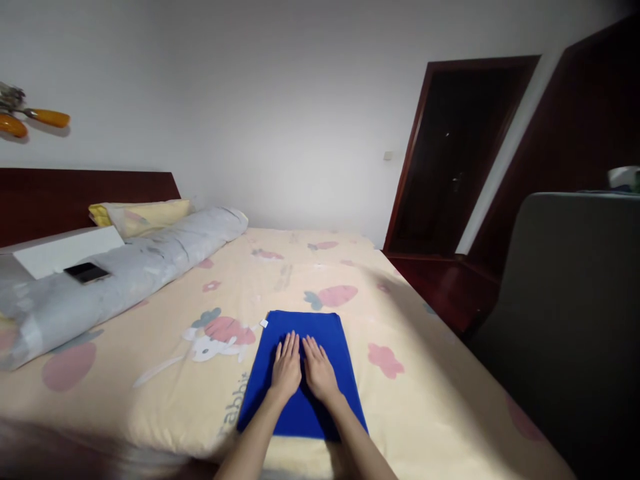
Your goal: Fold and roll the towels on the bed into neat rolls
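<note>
A folded blue cloth [325, 327] lies flat on the bed near its front edge, with a small white tag [263, 323] sticking out at its far left corner. My left hand [287, 365] rests palm down on the middle of the cloth, fingers stretched out and pointing away from me. Close beside it, my right hand [319, 369] also lies flat on the cloth, its fingers straight and angled toward the left hand. Neither hand grips anything. What kind of cloth it is, a towel or a garment, I cannot tell.
The bed sheet [190, 413] has carrot and rabbit prints. A rolled grey quilt [150, 267] lies at the left, with a phone [87, 272] and a white board [70, 251] on it. A pillow [150, 217] sits behind. A dark chair back [565, 320] stands at the right.
</note>
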Demonstrator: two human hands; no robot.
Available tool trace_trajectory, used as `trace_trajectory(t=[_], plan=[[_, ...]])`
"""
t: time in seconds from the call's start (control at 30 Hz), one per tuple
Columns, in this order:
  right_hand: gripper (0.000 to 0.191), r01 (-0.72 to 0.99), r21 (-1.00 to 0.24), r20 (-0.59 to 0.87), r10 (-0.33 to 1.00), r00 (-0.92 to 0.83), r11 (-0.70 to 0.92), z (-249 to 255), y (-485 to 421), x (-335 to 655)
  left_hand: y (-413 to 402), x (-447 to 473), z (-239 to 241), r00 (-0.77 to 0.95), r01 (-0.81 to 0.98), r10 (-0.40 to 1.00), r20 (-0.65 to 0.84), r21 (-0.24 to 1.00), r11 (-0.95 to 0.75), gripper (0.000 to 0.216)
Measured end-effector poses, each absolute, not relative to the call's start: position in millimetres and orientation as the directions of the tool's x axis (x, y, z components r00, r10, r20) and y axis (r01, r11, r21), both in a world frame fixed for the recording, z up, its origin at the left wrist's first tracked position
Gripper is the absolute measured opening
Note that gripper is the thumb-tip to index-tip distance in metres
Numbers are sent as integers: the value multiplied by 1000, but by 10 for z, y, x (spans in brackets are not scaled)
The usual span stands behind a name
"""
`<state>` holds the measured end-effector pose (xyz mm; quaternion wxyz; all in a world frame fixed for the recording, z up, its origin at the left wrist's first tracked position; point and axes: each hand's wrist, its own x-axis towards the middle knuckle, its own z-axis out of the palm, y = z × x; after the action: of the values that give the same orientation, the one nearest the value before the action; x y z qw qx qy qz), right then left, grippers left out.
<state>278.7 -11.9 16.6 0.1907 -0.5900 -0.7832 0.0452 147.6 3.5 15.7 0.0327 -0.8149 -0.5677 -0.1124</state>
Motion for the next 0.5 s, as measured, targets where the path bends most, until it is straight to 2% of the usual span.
trace_trajectory(t=[0.07,0.13,0.27,0.37,0.43,0.5], plan=[[53,903,-297,199,945,-259,310,127,-35,2813,181,1428,145,311,939,935,169,98,-330,54],[58,913,-279,181,950,-254,298,42,-29,2975,258,1248,96,310,939,942,132,111,-324,55],[72,962,-240,163,982,-94,132,-135,-104,3458,286,739,-17,291,948,950,112,98,-302,56],[78,979,-199,199,980,-3,43,-146,-99,3614,312,512,-54,223,973,964,145,32,-229,57],[75,980,-192,231,973,-5,51,-72,-24,3534,370,518,-46,193,981,958,212,-13,-195,56],[64,964,-221,230,969,-94,146,34,109,3339,465,646,-23,212,977,943,256,-27,-213,55]])
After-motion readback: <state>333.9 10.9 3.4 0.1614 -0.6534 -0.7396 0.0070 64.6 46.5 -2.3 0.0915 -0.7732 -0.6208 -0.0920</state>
